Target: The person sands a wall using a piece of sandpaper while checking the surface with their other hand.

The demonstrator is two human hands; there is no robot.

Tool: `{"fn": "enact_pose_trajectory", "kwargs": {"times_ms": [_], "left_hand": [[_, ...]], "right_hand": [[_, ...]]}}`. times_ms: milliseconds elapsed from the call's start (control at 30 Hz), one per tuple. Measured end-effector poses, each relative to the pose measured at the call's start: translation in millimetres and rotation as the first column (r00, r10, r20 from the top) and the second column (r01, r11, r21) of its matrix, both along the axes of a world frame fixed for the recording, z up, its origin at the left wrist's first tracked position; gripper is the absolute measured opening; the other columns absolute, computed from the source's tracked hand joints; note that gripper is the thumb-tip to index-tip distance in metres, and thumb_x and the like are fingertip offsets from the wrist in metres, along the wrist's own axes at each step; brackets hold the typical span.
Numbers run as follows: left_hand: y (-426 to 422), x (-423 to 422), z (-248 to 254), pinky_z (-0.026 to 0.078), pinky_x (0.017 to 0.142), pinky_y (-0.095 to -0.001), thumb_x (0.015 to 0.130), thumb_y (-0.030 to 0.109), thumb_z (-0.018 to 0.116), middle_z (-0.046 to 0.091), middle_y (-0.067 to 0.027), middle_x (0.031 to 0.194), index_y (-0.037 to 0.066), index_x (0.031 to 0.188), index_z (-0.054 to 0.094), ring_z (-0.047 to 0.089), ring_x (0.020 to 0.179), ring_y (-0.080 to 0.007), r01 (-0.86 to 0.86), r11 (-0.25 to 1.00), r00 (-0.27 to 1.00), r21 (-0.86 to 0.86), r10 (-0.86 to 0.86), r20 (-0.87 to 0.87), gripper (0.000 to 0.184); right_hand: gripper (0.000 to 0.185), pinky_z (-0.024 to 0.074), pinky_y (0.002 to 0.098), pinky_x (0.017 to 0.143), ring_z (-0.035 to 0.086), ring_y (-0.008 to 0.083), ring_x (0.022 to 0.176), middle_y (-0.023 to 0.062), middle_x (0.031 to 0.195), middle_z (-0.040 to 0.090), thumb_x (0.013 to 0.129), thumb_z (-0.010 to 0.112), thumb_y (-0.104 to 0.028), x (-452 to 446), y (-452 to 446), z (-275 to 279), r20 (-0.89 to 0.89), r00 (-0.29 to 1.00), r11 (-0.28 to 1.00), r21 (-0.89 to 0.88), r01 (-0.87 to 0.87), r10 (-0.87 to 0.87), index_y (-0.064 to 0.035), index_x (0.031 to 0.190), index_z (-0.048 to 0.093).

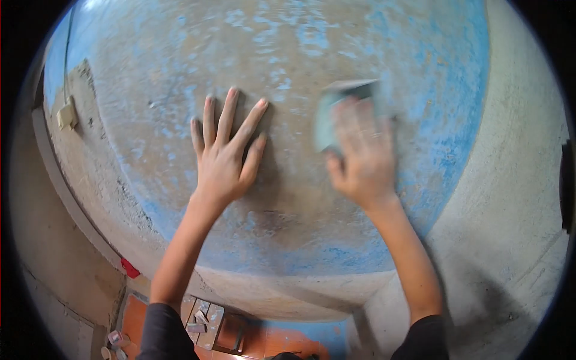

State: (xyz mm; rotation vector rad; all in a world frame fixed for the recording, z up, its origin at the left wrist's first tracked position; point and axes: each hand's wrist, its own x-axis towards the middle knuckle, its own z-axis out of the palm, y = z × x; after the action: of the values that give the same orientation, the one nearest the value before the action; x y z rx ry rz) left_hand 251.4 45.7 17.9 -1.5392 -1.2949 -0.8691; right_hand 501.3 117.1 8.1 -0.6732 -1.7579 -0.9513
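In front of me is a wall [300,198] with patchy blue paint worn through to a brown-grey surface. My left hand [222,159] lies flat against it, fingers spread, holding nothing. To the right, my right hand [365,156] presses a pale green sheet of sandpaper [324,123] to the wall. Its fingers cover much of the sheet, and both are smeared by motion. The sheet's upper edge is lifted or folded, with a dark patch below it.
A beige electrical box [67,114] with a cable is on the left. Bare grey wall [510,156] adjoins on the right. Below are a small wooden table [210,336] with small items on it, an orange floor [270,342], a red cloth [129,268] and several containers [117,341].
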Motion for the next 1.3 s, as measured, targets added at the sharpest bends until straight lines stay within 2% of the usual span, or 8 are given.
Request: {"fn": "enact_pose_trajectory", "kwargs": {"times_ms": [133,267,467,600,833,967,1100,1300], "left_hand": [[0,-56,34,0.012,0.119,-0.0595,0.1,0.038,0.051,0.031,-0.0107,0.164,0.026,0.151,0.048,0.02,0.152,-0.039,0.033,0.987,0.997,0.158,-0.02,-0.079,0.053],[-4,-112,43,0.02,0.119,-0.0555,0.098,0.045,0.053,0.038,-0.0094,0.161,0.031,0.15,0.05,0.03,0.15,-0.0347,0.061,0.953,0.997,0.298,-0.044,-0.066,0.054],[-12,-137,37,0.017,0.121,-0.0526,0.098,0.051,0.051,0.038,-0.0078,0.161,0.034,0.152,0.046,0.029,0.151,-0.0312,0.064,0.954,0.997,0.294,-0.051,-0.052,0.056],[-17,-149,30,0.018,0.12,-0.0554,0.098,0.048,0.052,0.036,-0.0082,0.162,0.032,0.152,0.047,0.028,0.151,-0.0327,0.097,0.957,0.995,0.274,-0.082,-0.065,0.056],[-28,-177,4,0.017,0.12,-0.0545,0.098,0.044,0.051,0.037,-0.0046,0.162,0.029,0.152,0.047,0.027,0.151,-0.0317,0.083,0.961,0.995,0.264,-0.094,0.026,0.056],[-30,-187,-29,0.018,0.12,-0.0543,0.097,0.041,0.051,0.037,-0.0052,0.161,0.024,0.152,0.047,0.028,0.151,-0.0313,0.04,0.957,0.977,0.286,-0.098,0.191,0.058],[-28,-191,-45,0.017,0.12,-0.0535,0.096,0.04,0.051,0.038,-0.0055,0.161,0.025,0.152,0.048,0.028,0.151,-0.0307,0.032,0.95,0.968,0.309,-0.106,0.225,0.057],[-26,-194,-46,0.013,0.121,-0.0521,0.097,0.042,0.048,0.038,-0.0054,0.161,0.025,0.152,0.047,0.028,0.151,-0.0294,0.022,0.95,0.968,0.313,-0.099,0.23,0.057]], "right_hand": [[0.078,0.0271,0.0531,0.121,0.042,0.0262,0.145,0.0096,0.154,0.047,0.075,0.076,-0.035,-22,-15,24,0.318,0.931,0.983,-0.068,-0.168,0.181,-0.015,0.147,0.051],[0.076,0.0254,0.0534,0.122,0.042,0.0261,0.144,0.0109,0.154,0.047,0.078,0.073,-0.037,-36,-6,83,-0.108,0.993,0.989,0.144,-0.021,0.037,-0.0162,0.148,0.051],[0.07,0.022,0.056,0.121,0.039,0.0318,0.145,0.017,0.154,0.045,0.086,0.066,-0.038,-96,-41,86,0.522,0.847,0.993,0.001,-0.115,0.098,-0.0206,0.151,0.047],[0.067,0.0249,0.0551,0.12,0.04,0.033,0.144,0.0164,0.155,0.044,0.09,0.062,-0.044,-135,-35,100,-0.056,0.991,0.96,0.246,0.135,-0.125,-0.0237,0.152,0.046],[0.064,0.0282,0.0544,0.118,0.038,0.0318,0.146,0.0155,0.154,0.045,0.092,0.06,-0.042,-168,-53,90,-0.056,0.997,0.989,0.129,0.067,-0.06,-0.0244,0.152,0.046],[0.066,0.0243,0.0549,0.12,0.037,0.0313,0.147,0.0157,0.154,0.045,0.091,0.06,-0.044,-189,-70,75,0.632,0.775,0.996,0.049,-0.073,0.026,-0.021,0.151,0.046],[0.068,0.0219,0.0551,0.122,0.035,0.0296,0.148,0.0139,0.157,0.042,0.091,0.056,-0.05,-215,-72,98,0.167,0.982,0.992,0.101,0.075,-0.091,-0.0251,0.153,0.043],[0.066,0.0187,0.0561,0.122,0.034,0.0329,0.148,0.0143,0.157,0.042,0.093,0.055,-0.052,-222,-77,110,0.522,0.853,0.999,0.037,-0.031,0.007,-0.0269,0.153,0.044]]}}
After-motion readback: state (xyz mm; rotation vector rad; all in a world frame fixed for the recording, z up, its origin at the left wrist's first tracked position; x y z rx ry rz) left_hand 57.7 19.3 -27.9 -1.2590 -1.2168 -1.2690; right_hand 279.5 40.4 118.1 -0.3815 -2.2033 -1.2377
